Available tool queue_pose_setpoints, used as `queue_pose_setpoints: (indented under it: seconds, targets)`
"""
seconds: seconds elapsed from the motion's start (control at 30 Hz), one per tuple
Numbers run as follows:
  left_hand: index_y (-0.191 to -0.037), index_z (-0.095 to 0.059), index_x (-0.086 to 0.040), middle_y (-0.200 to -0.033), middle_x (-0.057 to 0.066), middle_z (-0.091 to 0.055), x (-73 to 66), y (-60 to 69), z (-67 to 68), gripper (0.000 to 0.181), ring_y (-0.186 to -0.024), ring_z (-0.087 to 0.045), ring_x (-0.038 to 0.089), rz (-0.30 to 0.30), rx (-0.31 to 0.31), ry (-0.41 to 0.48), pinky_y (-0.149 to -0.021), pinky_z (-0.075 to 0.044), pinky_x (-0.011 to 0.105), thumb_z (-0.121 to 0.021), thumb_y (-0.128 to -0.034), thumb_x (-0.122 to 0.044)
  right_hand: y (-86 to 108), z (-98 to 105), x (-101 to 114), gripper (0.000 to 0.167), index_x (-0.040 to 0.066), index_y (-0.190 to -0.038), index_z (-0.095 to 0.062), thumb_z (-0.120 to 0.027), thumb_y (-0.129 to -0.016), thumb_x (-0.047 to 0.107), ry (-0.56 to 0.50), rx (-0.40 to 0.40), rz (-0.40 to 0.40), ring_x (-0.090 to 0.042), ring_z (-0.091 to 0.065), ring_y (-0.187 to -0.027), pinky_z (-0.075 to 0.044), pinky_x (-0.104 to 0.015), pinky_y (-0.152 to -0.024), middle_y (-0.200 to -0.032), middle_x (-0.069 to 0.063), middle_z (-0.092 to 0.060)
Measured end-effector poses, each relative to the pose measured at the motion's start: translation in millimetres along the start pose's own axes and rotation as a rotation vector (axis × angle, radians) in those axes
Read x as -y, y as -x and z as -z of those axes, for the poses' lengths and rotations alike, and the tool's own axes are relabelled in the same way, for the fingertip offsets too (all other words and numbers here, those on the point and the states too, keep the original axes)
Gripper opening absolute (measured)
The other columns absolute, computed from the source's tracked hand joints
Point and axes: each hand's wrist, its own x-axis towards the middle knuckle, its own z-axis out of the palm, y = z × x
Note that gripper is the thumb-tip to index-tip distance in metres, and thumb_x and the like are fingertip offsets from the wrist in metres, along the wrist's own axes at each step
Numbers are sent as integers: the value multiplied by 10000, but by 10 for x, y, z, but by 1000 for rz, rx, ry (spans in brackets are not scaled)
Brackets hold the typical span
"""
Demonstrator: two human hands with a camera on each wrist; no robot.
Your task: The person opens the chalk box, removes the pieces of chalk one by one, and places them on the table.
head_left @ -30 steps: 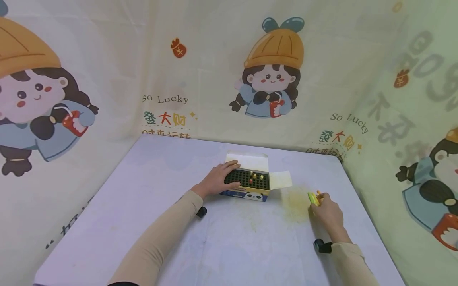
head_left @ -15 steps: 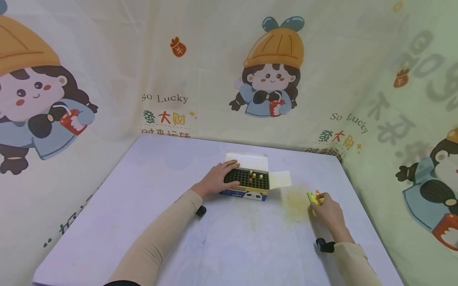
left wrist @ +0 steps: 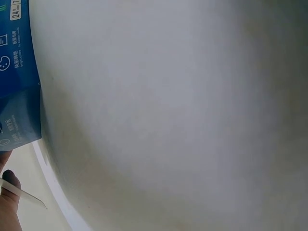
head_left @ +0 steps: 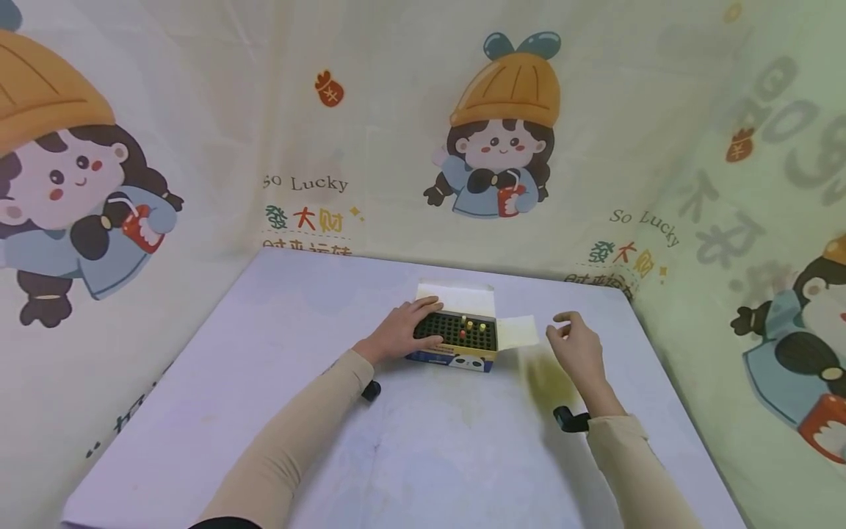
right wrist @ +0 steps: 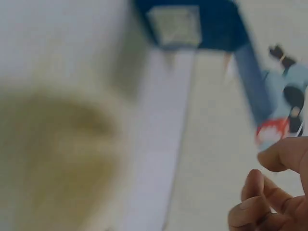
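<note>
Left hand (head_left: 399,330) is gripping the "24" box (head_left: 464,339); right of it, right hand (head_left: 579,353) is hovering half-curled, hold unclear; "So Lucky" cloth (head_left: 390,150) hanging behind.

Soft, fairly even light of modest brightness fills the head view, laying a lavender tint on the table (head_left: 423,441) and a greenish cast on the right of the cloth backdrop (head_left: 390,147). A faint shadow spreads below and left of the right sleeve (head_left: 634,463). That view is reasonably sharp. The left wrist view is dull and grey, darkening at its right, with the table edge bowed by the lens. In the right wrist view, the blue box (right wrist: 214,26) is smeared, while the right hand (head_left: 581,356) looks crisper.
</note>
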Motion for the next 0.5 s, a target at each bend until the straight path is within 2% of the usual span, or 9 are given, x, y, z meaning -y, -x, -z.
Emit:
queue_pose_setpoints:
  seconds: [0.13,0.23,0.3,0.4,0.5]
  targets:
    - [-1647,-308,-291,-1715,-31,-254,-6,0,-2,884,-1502,-364,384,-4,-7,10,-1169,-304,677,-456,-942,-803,-79,-139,336,293,55,-1238,-631,-550,-1041,256,-28,-50,107,-184,-540,-642,-431,-300,-524,-1023,-149,-699]
    - [-1649,-297,-300,-1716,-40,-249,-16,-13,7,869,-1499,-372,367,0,1,-8,-1170,-312,664,-459,-951,-791,-111,-249,524,244,60,-1181,-668,-596,-1025,233,-7,-27,158,-195,-541,-628,-457,-341,-541,-999,-135,-710]
    - [-1653,-283,-301,-1719,-37,-240,-24,-16,17,846,-1508,-360,367,5,17,-20,-1179,-300,664,-482,-967,-754,-117,-333,606,245,59,-1168,-690,-623,-1012,235,53,20,184,-220,-588,-677,-508,-417,-658,-1008,-131,-721]
    - [-1658,-264,-302,-1723,-29,-231,-36,-10,30,823,-1522,-340,373,14,40,-40,-1190,-282,667,-508,-986,-708,-108,-471,659,255,61,-1163,-718,-649,-995,240,169,110,222,-280,-658,-820,-486,-550,-849,-1060,-123,-723]
    - [-1660,-262,-297,-1725,-25,-228,-48,-1,47,811,-1531,-325,383,21,48,-46,-1194,-269,675,-532,-994,-674,-85,-586,658,222,80,-1140,-748,-671,-993,227,254,150,256,-322,-674,-954,-445,-615,-922,-1128,-119,-704]
